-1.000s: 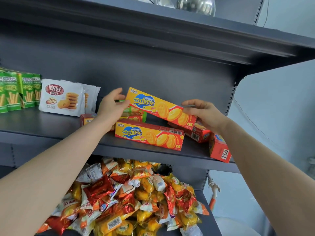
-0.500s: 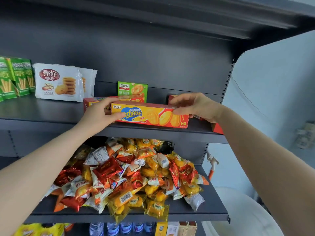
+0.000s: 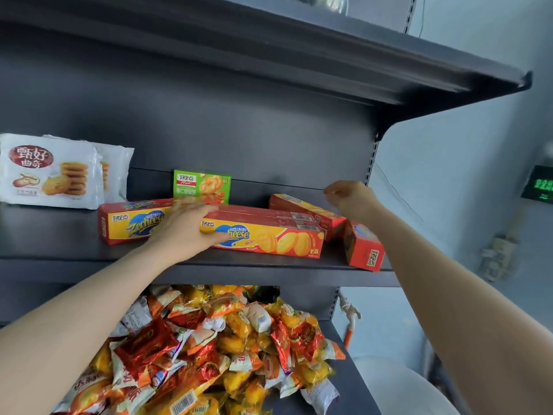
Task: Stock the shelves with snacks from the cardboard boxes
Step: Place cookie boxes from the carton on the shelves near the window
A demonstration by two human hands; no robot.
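Observation:
Several long yellow-and-red Zecheese biscuit boxes lie on the dark middle shelf point(image 3: 59, 259). The front box point(image 3: 278, 239) stands on its long edge, facing out. My left hand point(image 3: 187, 227) rests on the left end of that box, fingers straight over its top. Behind it another Zecheese box point(image 3: 125, 226) stands to the left. My right hand point(image 3: 348, 199) hovers above the shelf with loosely curled fingers, holding nothing, just over an angled red box point(image 3: 302, 206). A further red box point(image 3: 363, 247) sits end-on at the shelf's right edge.
A green biscuit box point(image 3: 202, 187) stands at the back of the shelf. White cookie bags point(image 3: 51, 172) lean at the left. The shelf below holds a heap of wrapped snacks point(image 3: 209, 348). An upper shelf point(image 3: 329, 64) overhangs. A wall lies to the right.
The Zecheese box held by both hands came down from a tilt onto the shelf. My right hand let go and lifted away to the right; my left hand stays on the box.

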